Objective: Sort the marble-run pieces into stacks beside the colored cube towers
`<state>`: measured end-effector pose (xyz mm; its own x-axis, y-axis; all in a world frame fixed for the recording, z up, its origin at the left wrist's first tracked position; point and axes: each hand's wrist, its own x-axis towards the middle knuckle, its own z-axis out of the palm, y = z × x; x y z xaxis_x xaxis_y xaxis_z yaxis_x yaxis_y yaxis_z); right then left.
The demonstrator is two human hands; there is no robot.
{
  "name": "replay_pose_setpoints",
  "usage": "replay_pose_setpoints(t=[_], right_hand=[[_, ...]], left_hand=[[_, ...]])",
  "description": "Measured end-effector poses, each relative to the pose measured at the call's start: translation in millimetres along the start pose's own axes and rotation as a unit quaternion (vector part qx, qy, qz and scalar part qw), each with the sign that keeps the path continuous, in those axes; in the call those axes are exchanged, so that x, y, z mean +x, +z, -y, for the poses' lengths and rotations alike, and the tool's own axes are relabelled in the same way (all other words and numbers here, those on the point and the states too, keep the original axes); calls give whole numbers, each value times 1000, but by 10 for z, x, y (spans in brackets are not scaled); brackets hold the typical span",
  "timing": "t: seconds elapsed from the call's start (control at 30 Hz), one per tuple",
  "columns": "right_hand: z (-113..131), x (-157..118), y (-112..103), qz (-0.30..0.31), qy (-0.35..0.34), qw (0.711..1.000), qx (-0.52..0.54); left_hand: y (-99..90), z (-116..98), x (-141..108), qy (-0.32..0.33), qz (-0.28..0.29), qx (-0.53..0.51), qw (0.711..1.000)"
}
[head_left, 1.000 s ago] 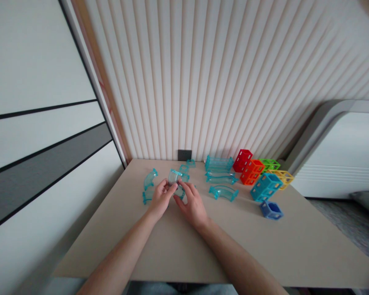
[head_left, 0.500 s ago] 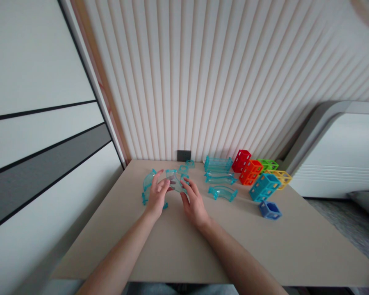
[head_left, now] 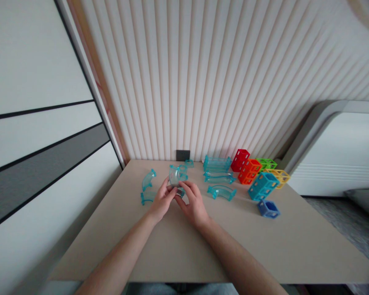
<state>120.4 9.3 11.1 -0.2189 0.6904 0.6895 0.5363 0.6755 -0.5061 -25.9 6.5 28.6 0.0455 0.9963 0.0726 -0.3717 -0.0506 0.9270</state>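
Observation:
Between my hands is a clear teal curved track piece (head_left: pixel 174 175), raised above the table and tilted. The fingers of my left hand (head_left: pixel 162 203) are closed on its lower left side. My right hand (head_left: pixel 193 203) pinches its lower right end, with thumb and fingertips near the left thumb. Beside my left hand lies a teal track piece (head_left: pixel 146 198), partly hidden by that hand. Another curved teal piece (head_left: pixel 148 180) rests farther back on the left. Small teal pieces (head_left: pixel 189 163) lie behind the held one.
Right of my hands lie a teal curved track (head_left: pixel 222 191), a long track (head_left: pixel 219 178) and stacked tracks (head_left: pixel 217 164). Farther right stand red (head_left: pixel 240 160), orange (head_left: pixel 250 171), green, yellow and teal (head_left: pixel 263 186) frame blocks, with a blue one (head_left: pixel 268 209) nearer. A ribbed wall borders the table (head_left: pixel 184 250).
My hands have come closer together, the left moving right. The held track piece has turned to stand more upright, and both hands now grip its lower end.

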Motion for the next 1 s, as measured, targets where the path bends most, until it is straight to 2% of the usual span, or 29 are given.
replay_pose_setpoints(t=[0.17, 0.3, 0.4, 0.57, 0.77, 0.9, 1.0], right_hand=[[52, 5, -6, 27, -27, 999, 1], [55, 9, -19, 48, -19, 999, -14], [46, 13, -44, 60, -16, 998, -20], [92, 15, -77, 84, -40, 996, -18], [152, 7, -169, 80, -119, 989, -29], [31, 0, -385, 58, -127, 985, -99], [-143, -31, -605, 52, -142, 978, -141]], left_hand=[[-10, 21, 8, 9, -42, -20, 999], [-27, 59, 21, 10, -64, -28, 997], [-47, 80, 33, 5, -61, -13, 998], [-60, 78, 32, -42, -53, 58, 996], [-4, 35, -13, -53, 19, 57, 997], [5, 25, -48, -34, 52, 78, 995], [18, 0, -91, -60, 106, 79, 989]])
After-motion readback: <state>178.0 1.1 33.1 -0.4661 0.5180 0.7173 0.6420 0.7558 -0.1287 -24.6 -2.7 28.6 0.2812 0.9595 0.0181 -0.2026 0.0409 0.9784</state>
